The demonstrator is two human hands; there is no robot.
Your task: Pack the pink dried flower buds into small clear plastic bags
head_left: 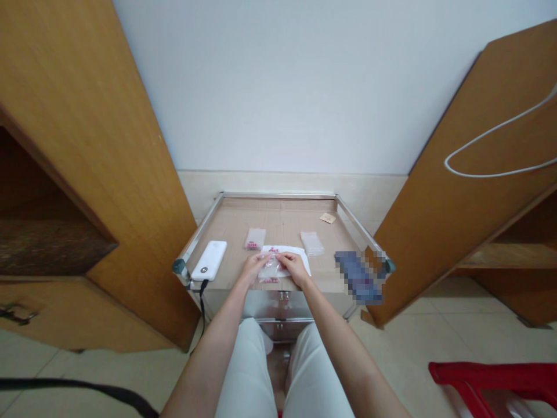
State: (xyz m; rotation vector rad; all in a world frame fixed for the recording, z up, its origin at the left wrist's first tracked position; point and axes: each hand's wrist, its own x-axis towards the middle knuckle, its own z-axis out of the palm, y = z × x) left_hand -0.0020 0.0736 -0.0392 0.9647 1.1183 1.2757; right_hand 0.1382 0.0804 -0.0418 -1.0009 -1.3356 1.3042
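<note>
My left hand (256,265) and my right hand (293,266) pinch a small clear plastic bag (270,270) between them, over the front middle of the tabletop. Pinkish-red bits (270,280) lie at the bag's lower end. Beneath the hands is a white sheet (303,261), with a few more pinkish-red pieces (273,250) just beyond the fingertips. Behind my left hand lies a clear bag (255,238) with similar red pieces in it. To the right of the sheet is a stack of clear plastic bags (312,244). What the small pieces are is too small to tell.
A white power bank (209,260) with a black cable (202,302) lies at the left edge. A small tan paper (328,218) sits at the back right, and a blurred-out dark object (359,277) at the right edge. A metal rim (278,195) borders the tabletop; wooden cabinets stand either side.
</note>
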